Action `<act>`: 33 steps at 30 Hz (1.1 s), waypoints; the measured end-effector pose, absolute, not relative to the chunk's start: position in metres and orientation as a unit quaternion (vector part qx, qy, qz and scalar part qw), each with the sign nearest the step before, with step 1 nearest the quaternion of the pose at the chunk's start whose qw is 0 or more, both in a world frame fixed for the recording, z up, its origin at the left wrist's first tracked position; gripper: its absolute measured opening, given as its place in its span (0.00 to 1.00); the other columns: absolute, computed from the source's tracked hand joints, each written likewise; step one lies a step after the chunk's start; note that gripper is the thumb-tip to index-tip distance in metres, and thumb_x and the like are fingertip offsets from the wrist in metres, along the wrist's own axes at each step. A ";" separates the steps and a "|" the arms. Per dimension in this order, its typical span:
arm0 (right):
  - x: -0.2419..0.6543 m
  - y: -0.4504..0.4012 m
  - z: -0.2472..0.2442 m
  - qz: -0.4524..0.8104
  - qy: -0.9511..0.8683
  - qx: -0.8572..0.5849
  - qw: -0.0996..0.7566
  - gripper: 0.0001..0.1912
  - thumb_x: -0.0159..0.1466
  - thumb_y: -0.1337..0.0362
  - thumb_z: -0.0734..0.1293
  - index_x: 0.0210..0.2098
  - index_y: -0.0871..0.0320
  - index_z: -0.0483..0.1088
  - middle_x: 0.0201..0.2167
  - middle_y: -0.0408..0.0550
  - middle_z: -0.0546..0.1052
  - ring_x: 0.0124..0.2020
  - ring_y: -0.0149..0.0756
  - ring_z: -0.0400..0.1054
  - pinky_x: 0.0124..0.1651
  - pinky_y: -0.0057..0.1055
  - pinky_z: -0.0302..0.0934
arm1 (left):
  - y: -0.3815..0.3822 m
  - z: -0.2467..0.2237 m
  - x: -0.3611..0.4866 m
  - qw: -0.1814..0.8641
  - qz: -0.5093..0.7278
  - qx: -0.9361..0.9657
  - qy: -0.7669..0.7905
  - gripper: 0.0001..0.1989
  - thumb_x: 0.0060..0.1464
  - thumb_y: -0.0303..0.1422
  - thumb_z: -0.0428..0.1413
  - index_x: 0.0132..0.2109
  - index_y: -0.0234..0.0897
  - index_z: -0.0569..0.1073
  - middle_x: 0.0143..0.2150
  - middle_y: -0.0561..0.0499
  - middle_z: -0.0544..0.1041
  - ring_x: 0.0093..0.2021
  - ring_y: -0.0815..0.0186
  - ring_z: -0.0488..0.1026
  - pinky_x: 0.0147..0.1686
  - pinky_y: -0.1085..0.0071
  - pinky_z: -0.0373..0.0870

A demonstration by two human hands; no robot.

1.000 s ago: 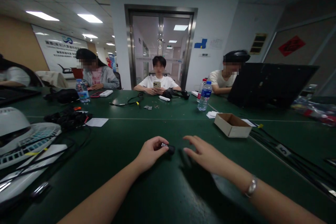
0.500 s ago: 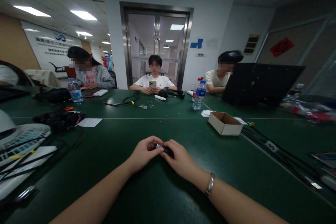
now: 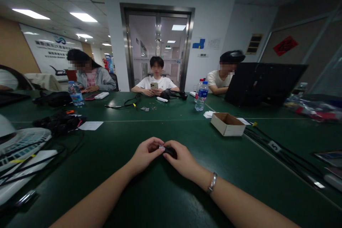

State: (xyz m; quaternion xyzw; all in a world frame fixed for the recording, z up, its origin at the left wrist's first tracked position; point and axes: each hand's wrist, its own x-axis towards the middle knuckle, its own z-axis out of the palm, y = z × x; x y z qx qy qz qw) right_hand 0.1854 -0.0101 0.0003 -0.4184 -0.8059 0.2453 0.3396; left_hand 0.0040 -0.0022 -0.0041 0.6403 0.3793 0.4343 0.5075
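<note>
Close together over the middle of the green table [image 3: 157, 199], both hands are closed on one small black object with a shiny silver end [image 3: 170, 152]. My left hand [image 3: 146, 152] pinches at the silver end with thumb and fingertips. Curled round the black body, my right hand [image 3: 182, 156] hides much of it, and its exact kind cannot be made out. A silver bracelet [image 3: 212, 183] circles the right wrist.
An open cardboard box [image 3: 229, 128] stands ahead to the right, beside black cables [image 3: 280, 153]. Leftward are a white fan [image 3: 29, 139] and dark tangled gear [image 3: 57, 123]. Bottles [image 3: 201, 97] and a monitor [image 3: 263, 83] stand farther back. Several people sit across the table.
The camera view has shifted slightly. Both hands stay on the black object in nearly the same pose, with the left thumb slightly nearer the silver end.
</note>
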 end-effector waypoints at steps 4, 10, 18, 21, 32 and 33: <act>0.186 -0.009 0.000 0.249 -0.802 -0.426 0.338 0.09 0.59 0.66 0.66 0.41 0.55 0.69 0.37 0.45 0.73 0.38 0.34 0.66 0.41 0.31 0.60 | -0.002 -0.006 0.003 0.515 0.434 0.638 0.372 0.13 0.47 0.34 0.61 0.40 0.35 0.72 0.39 0.48 0.76 0.42 0.63 0.74 0.47 0.63 0.68; 0.186 -0.010 0.001 0.238 -0.803 -0.430 0.335 0.07 0.60 0.66 0.65 0.39 0.56 0.69 0.35 0.45 0.72 0.36 0.34 0.65 0.39 0.30 0.58 | 0.000 -0.006 0.002 0.511 0.437 0.640 0.372 0.12 0.45 0.33 0.62 0.38 0.34 0.73 0.39 0.48 0.76 0.42 0.63 0.74 0.47 0.64 0.68; 0.186 -0.011 0.005 0.256 -0.801 -0.421 0.341 0.07 0.61 0.66 0.64 0.39 0.56 0.69 0.36 0.45 0.73 0.37 0.33 0.66 0.39 0.30 0.59 | 0.001 -0.008 0.002 0.512 0.432 0.644 0.370 0.15 0.48 0.34 0.60 0.44 0.37 0.71 0.42 0.48 0.75 0.45 0.63 0.72 0.48 0.65 0.66; 0.186 -0.012 0.006 0.255 -0.799 -0.430 0.333 0.07 0.61 0.66 0.64 0.39 0.57 0.69 0.34 0.45 0.72 0.35 0.33 0.65 0.38 0.29 0.59 | 0.000 -0.004 0.002 0.486 0.427 0.649 0.400 0.15 0.49 0.37 0.59 0.43 0.36 0.71 0.42 0.48 0.75 0.44 0.63 0.72 0.46 0.66 0.67; 0.186 -0.011 0.003 0.248 -0.801 -0.433 0.331 0.07 0.60 0.66 0.64 0.39 0.57 0.69 0.35 0.45 0.72 0.36 0.33 0.65 0.39 0.30 0.59 | -0.007 0.005 0.004 0.438 0.395 0.658 0.468 0.13 0.51 0.41 0.55 0.37 0.35 0.73 0.32 0.51 0.74 0.33 0.66 0.70 0.36 0.69 0.66; 0.186 -0.011 0.003 0.247 -0.801 -0.433 0.331 0.07 0.60 0.66 0.64 0.39 0.57 0.69 0.35 0.45 0.72 0.36 0.34 0.65 0.39 0.30 0.58 | -0.007 0.006 0.004 0.441 0.396 0.657 0.466 0.13 0.51 0.41 0.55 0.37 0.35 0.73 0.32 0.51 0.74 0.33 0.66 0.71 0.36 0.68 0.66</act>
